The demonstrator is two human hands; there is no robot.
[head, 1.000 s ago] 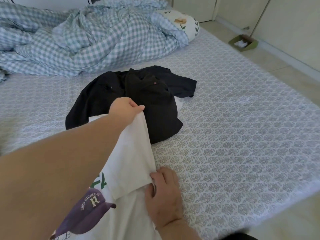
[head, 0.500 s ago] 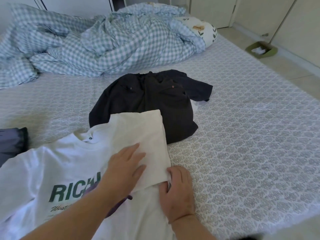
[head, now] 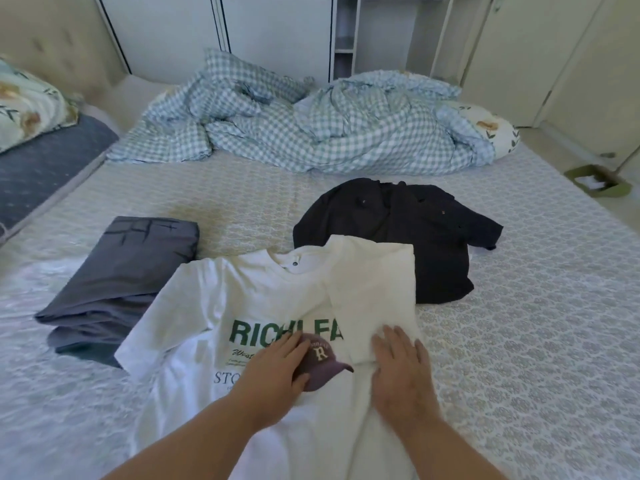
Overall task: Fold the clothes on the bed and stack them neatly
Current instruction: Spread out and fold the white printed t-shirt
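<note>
A white T-shirt [head: 263, 306] with green lettering and a purple cap print lies face up on the bed [head: 519, 323] in front of me. Its right side is folded inward over the chest. My left hand [head: 277, 375] rests flat on the print at the shirt's middle. My right hand [head: 403, 372] lies flat, fingers spread, on the lower end of the folded-in sleeve. A crumpled black shirt [head: 408, 233] lies just beyond the white one, partly under its shoulder. A folded grey garment [head: 121, 282] sits to the left, touching the white shirt's left sleeve.
A rumpled blue checked duvet [head: 311, 133] fills the far side of the bed, with a floral pillow [head: 498, 133] at its right end. A second floral pillow [head: 27, 105] lies at far left. A green dustpan [head: 595, 181] stands on the floor at right.
My left hand let go of the sleeve it had carried over, pressed it down, then slid left onto the print. My right hand opened flat. The view tilted up and leftward.
</note>
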